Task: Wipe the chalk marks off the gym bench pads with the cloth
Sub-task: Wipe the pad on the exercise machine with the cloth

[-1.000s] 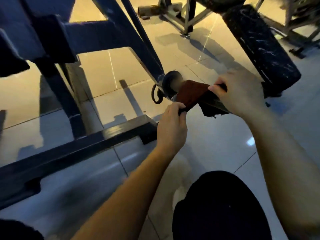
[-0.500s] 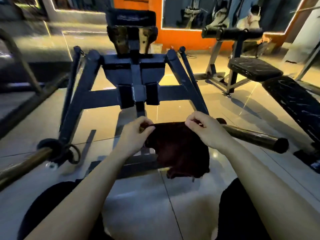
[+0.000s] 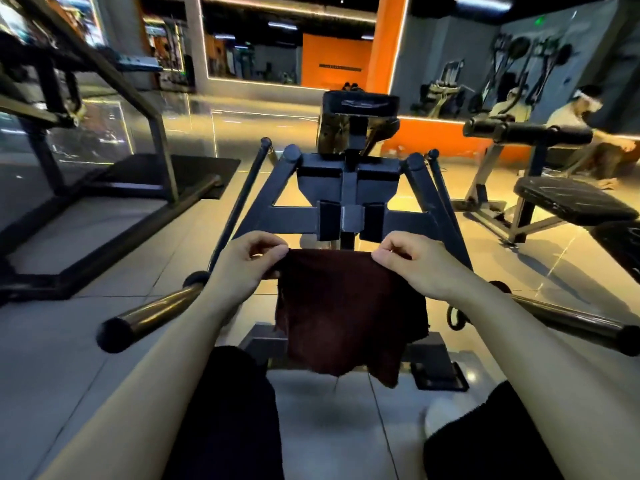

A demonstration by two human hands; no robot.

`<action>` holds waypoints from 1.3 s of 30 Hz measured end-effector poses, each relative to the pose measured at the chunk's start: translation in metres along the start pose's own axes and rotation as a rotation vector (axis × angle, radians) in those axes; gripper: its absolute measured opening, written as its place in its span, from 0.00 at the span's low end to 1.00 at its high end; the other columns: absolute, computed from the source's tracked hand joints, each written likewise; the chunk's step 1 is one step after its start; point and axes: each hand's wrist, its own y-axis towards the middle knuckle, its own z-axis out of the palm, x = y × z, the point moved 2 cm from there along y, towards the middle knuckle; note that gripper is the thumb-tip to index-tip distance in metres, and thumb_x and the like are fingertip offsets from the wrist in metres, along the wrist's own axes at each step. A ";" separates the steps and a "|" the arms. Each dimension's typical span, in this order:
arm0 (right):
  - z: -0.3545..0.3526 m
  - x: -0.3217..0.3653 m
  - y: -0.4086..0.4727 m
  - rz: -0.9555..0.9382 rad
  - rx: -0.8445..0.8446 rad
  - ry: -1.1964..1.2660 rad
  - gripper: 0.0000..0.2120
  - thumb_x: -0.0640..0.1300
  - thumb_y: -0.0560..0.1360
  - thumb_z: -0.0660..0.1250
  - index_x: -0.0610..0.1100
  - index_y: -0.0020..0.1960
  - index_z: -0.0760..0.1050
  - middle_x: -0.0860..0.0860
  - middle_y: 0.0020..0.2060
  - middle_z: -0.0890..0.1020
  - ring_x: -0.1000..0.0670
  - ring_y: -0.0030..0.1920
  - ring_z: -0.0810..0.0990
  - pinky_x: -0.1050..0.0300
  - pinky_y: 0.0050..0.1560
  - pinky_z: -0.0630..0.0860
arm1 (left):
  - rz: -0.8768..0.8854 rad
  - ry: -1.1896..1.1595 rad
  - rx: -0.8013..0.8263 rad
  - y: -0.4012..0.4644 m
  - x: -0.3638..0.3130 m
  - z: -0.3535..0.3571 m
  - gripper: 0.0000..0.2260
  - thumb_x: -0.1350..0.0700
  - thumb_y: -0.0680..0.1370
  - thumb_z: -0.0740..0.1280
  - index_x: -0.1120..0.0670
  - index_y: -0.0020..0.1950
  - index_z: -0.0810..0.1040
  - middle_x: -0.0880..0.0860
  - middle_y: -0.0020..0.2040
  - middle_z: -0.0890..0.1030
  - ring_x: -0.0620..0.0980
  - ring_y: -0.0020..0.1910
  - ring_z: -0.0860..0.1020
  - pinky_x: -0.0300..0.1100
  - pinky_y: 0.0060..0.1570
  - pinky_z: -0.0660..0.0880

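Cloth, dark maroon, soft terry rectangle (image 3: 346, 313): centre of the frame, hanging free in the air, its top edge stretched level between two hands, the lower edge ragged and drooping above the grey tiled floor (image 3: 62, 344).

Change since a second ago: then it was bunched round the bronze metal bar at the right, one hand pulling and one clamping; half a second ago it was off the bar and partly opened; now it is spread flat and the view has lifted to the room. Judged meaning: that rub is over, the cloth is being opened for a fresh face, and no pad is being wiped at this moment.

Left to right:
- Bronze metal handle bar with black end cap (image 3: 145, 318), lower left, clear of the cloth.
- Left hand (image 3: 242, 263), fingers (image 3: 266, 244) curled, pinching the cloth's upper left corner.
- Dark blue steel machine frame (image 3: 346, 202), centre, behind the cloth; small black pad on top (image 3: 360, 103) with faint pale streaks.
- Right hand (image 3: 412, 263), fingers curled, pinching the upper right corner.
- Black flat bench pad with white chalk streaks (image 3: 571, 200), right middle, well apart from the cloth; unwiped, so work seems to remain there.
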 end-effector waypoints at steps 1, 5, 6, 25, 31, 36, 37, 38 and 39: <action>0.001 -0.004 -0.001 0.016 -0.004 0.040 0.11 0.52 0.81 0.61 0.46 0.47 0.76 0.53 0.44 0.79 0.54 0.48 0.77 0.57 0.47 0.72 | 0.015 0.025 0.012 0.002 -0.003 0.000 0.07 0.62 0.79 0.66 0.51 0.45 0.80 0.54 0.44 0.80 0.49 0.43 0.79 0.38 0.41 0.78; 0.002 -0.037 0.004 0.073 -0.007 0.156 0.15 0.56 0.79 0.62 0.45 0.41 0.75 0.51 0.37 0.77 0.52 0.42 0.76 0.58 0.42 0.71 | 0.088 0.193 0.036 0.020 -0.021 0.018 0.06 0.60 0.80 0.64 0.50 0.49 0.79 0.50 0.46 0.80 0.48 0.47 0.79 0.41 0.45 0.80; 0.001 -0.046 0.009 0.087 -0.009 0.173 0.17 0.57 0.78 0.62 0.45 0.40 0.74 0.51 0.36 0.76 0.53 0.40 0.75 0.59 0.40 0.69 | 0.105 0.219 0.038 0.028 -0.026 0.026 0.06 0.59 0.80 0.64 0.49 0.49 0.79 0.48 0.46 0.80 0.47 0.48 0.79 0.42 0.46 0.80; 0.012 -0.198 0.171 0.144 0.238 0.004 0.13 0.55 0.80 0.61 0.49 0.40 0.69 0.54 0.35 0.75 0.54 0.37 0.73 0.60 0.37 0.65 | -0.012 0.171 -0.007 0.187 0.088 0.076 0.12 0.64 0.81 0.59 0.49 0.48 0.78 0.40 0.39 0.79 0.39 0.41 0.77 0.35 0.37 0.77; 0.006 -0.205 0.209 0.127 0.392 0.201 0.09 0.49 0.79 0.65 0.45 0.44 0.76 0.50 0.38 0.77 0.55 0.39 0.77 0.60 0.39 0.72 | 0.038 0.145 -0.049 0.240 0.092 0.063 0.12 0.64 0.81 0.60 0.48 0.48 0.77 0.47 0.45 0.77 0.33 0.41 0.74 0.25 0.37 0.71; 0.005 -0.218 0.231 0.152 0.417 0.124 0.10 0.43 0.78 0.67 0.53 0.40 0.80 0.54 0.38 0.80 0.54 0.43 0.80 0.61 0.42 0.74 | -0.042 0.178 0.024 0.251 0.108 0.066 0.12 0.65 0.81 0.60 0.50 0.48 0.78 0.48 0.45 0.77 0.42 0.43 0.75 0.31 0.37 0.75; 0.005 -0.218 0.235 0.154 0.425 0.127 0.12 0.42 0.76 0.69 0.54 0.36 0.80 0.54 0.36 0.80 0.54 0.40 0.80 0.63 0.39 0.73 | -0.044 0.193 0.021 0.251 0.111 0.066 0.13 0.65 0.80 0.60 0.49 0.47 0.78 0.47 0.44 0.78 0.41 0.43 0.76 0.32 0.38 0.75; 0.006 -0.218 0.238 0.155 0.422 0.136 0.12 0.42 0.75 0.71 0.53 0.34 0.79 0.52 0.34 0.80 0.54 0.38 0.80 0.64 0.37 0.73 | -0.047 0.195 0.011 0.251 0.114 0.065 0.13 0.66 0.80 0.60 0.49 0.47 0.78 0.47 0.44 0.78 0.39 0.42 0.76 0.32 0.38 0.75; 0.006 -0.217 0.241 0.157 0.409 0.151 0.11 0.41 0.72 0.74 0.52 0.33 0.80 0.52 0.34 0.81 0.54 0.37 0.80 0.65 0.36 0.73 | -0.060 0.178 -0.001 0.251 0.116 0.064 0.13 0.66 0.80 0.60 0.50 0.46 0.79 0.47 0.44 0.78 0.38 0.41 0.76 0.31 0.38 0.75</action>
